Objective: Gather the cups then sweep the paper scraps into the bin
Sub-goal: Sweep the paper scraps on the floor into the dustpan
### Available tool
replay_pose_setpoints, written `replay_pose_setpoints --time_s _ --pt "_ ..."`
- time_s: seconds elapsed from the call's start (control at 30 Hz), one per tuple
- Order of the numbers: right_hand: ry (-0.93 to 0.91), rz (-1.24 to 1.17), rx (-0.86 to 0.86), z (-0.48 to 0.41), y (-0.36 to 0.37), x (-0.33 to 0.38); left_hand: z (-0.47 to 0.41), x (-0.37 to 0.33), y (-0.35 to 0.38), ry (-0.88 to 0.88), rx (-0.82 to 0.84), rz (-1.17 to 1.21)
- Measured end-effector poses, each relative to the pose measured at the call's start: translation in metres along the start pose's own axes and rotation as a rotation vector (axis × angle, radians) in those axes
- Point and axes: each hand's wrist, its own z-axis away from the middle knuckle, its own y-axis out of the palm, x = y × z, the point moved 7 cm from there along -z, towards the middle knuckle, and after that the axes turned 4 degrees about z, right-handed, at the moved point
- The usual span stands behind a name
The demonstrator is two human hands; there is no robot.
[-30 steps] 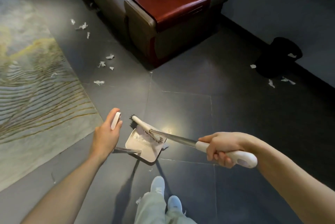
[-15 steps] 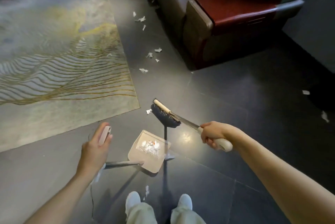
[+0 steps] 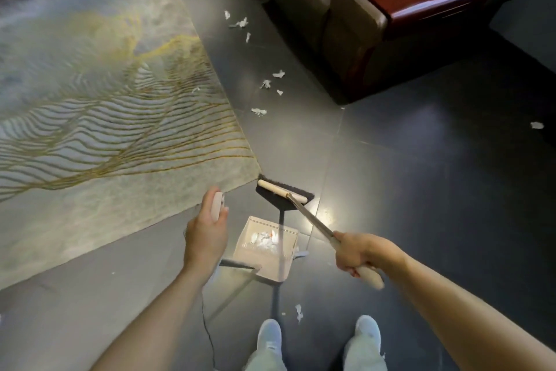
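Note:
My left hand grips the white handle of a long-handled dustpan, whose cream tray sits on the dark floor and holds several white paper scraps. My right hand grips the cream handle of a broom; its dark-bristled head rests on the floor just beyond the pan, at the rug's corner. Loose paper scraps lie farther ahead between rug and armchair, one scrap lies by my feet, and another is far right. No cups or bin are in view.
A pale rug with gold lines covers the floor to the left. A brown and red armchair stands ahead on the right. Dark floor tiles stretch to the right. My two shoes are at the bottom edge.
The view has swung left and the black bin has left the frame. The broom head has lifted off the dustpan and moved forward to the rug's corner; scraps now show in the pan.

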Motion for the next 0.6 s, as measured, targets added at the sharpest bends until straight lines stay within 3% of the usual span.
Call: replay_pose_setpoints --time_s 0.1,0.2,0.37,0.6 --pt "-0.01 0.036 0.107 0.033 0.027 0.012 -0.003 -0.005 0.0 0.033 0.035 -0.004" --pt "-0.006 -0.142 0.188 0.073 0.033 0.009 0.004 -0.005 -0.002 0.057 0.065 0.01" --pt "0.012 -0.442 0.096 0.129 0.068 -0.016 0.03 0.009 -0.015 0.119 0.078 0.012" --pt "0.034 -0.6 -0.122 0.154 0.149 -0.045 0.09 0.046 -0.052 0.252 0.155 0.016"
